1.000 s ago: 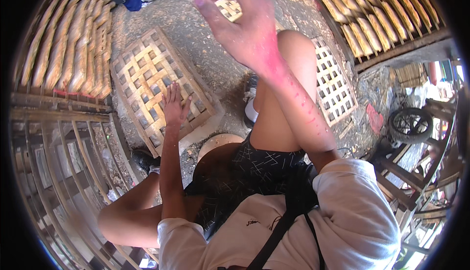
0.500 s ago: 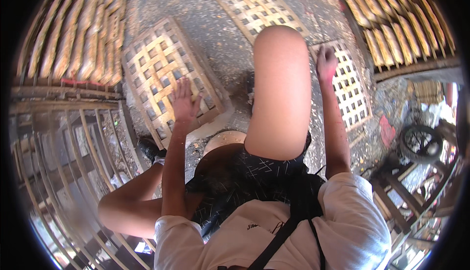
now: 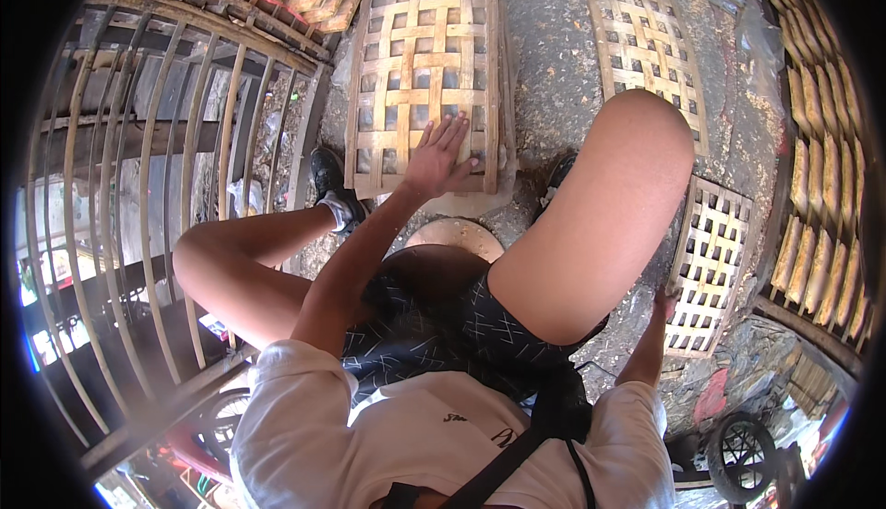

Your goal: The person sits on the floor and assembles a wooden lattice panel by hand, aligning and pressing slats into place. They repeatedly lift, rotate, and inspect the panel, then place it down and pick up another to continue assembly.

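My left hand (image 3: 441,154) lies open, fingers spread, on the near right part of a woven bamboo rack (image 3: 420,98) in front of me. This rack rests on something of about its own size, with more frame edges showing at its right side. On my right, a second woven bamboo rack (image 3: 709,269) lies low near the floor. My right hand (image 3: 664,304) is at its left edge, the fingers closed about the frame; part of them is hard to make out.
A third woven rack (image 3: 646,57) lies on the littered floor ahead, right. Slatted bamboo railing (image 3: 185,195) stands at left. Stacked pale slabs line the right shelf (image 3: 821,186) and the far left. A round seat (image 3: 452,232) sits between my legs; a black wheel (image 3: 741,456) stands lower right.
The view has turned, so the racks sit farther right. My right hand has moved back from the right rack's far end to its left edge. My left hand stays on its rack.
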The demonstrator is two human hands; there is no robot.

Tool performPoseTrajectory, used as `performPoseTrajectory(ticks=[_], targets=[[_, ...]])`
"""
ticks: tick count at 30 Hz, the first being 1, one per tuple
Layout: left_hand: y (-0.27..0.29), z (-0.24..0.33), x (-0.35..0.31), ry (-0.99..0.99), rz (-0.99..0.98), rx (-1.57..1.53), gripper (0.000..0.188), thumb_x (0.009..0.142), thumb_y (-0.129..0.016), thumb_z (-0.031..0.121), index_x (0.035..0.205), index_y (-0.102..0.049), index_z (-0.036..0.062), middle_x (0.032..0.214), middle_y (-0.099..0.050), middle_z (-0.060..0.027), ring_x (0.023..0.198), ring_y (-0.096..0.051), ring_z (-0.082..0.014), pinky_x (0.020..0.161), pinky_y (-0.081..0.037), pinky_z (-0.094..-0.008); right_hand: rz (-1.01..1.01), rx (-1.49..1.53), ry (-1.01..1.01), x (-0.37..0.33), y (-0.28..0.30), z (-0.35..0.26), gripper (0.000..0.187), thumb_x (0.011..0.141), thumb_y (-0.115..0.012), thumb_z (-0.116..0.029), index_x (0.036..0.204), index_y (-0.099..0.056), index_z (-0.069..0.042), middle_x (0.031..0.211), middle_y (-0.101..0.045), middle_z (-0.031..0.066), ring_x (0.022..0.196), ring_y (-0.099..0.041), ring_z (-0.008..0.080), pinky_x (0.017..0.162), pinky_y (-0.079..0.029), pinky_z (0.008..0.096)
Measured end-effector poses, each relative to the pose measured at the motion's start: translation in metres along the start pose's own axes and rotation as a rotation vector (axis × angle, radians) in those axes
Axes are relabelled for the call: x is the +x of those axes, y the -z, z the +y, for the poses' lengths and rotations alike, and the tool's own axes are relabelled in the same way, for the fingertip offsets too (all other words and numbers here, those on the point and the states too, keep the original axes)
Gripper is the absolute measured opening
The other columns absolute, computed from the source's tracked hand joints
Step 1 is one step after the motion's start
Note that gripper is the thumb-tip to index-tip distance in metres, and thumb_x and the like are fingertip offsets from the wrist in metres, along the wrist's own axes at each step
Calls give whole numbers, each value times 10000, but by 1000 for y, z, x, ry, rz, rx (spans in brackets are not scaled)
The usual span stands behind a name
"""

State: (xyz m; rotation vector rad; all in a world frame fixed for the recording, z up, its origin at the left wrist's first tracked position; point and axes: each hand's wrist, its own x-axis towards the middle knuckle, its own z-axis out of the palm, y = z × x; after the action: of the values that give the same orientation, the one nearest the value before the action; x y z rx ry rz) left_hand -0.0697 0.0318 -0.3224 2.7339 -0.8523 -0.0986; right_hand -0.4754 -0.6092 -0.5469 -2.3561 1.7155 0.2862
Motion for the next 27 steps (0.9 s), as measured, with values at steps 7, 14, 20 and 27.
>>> performPoseTrajectory(ticks=[7,14,20,27], targets=[[-6,19,-17,3,-95,46,910,1015,-632,548,1681,-281,36,1739,-312,-176,1608,-276,-397,1296,-222,-576,-44,25,53,-26,11,7,564,897,-740,-361,1437,-637,-238,1432,-665,150,1299,-637,374,1078,-522,508],[-29,23,-29,-22,-147,48,963,973,-730,512,1675,-293,17,1730,-323,-206,1613,-237,-449,1269,-209,-648,20,19,33,-33,19,0,622,885,-789,-360,1431,-595,-135,1420,-630,204,1333,-576,412,1105,-501,522],[-33,14,-34,-106,-109,17,868,961,-680,245,1699,-260,65,1779,-235,-140,1643,-189,-396,1293,-183,-624,132,32,49,-56,42,-6,470,910,-760,-339,1320,-688,-119,1268,-672,199,1215,-621,416,1043,-532,538],[-38,14,-33,-67,-76,-74,868,940,-671,167,1702,-262,94,1782,-232,-122,1641,-189,-401,1291,-203,-619,113,57,112,-79,63,-7,434,957,-729,-362,1351,-691,-182,1296,-599,189,1223,-612,408,1025,-540,537]])
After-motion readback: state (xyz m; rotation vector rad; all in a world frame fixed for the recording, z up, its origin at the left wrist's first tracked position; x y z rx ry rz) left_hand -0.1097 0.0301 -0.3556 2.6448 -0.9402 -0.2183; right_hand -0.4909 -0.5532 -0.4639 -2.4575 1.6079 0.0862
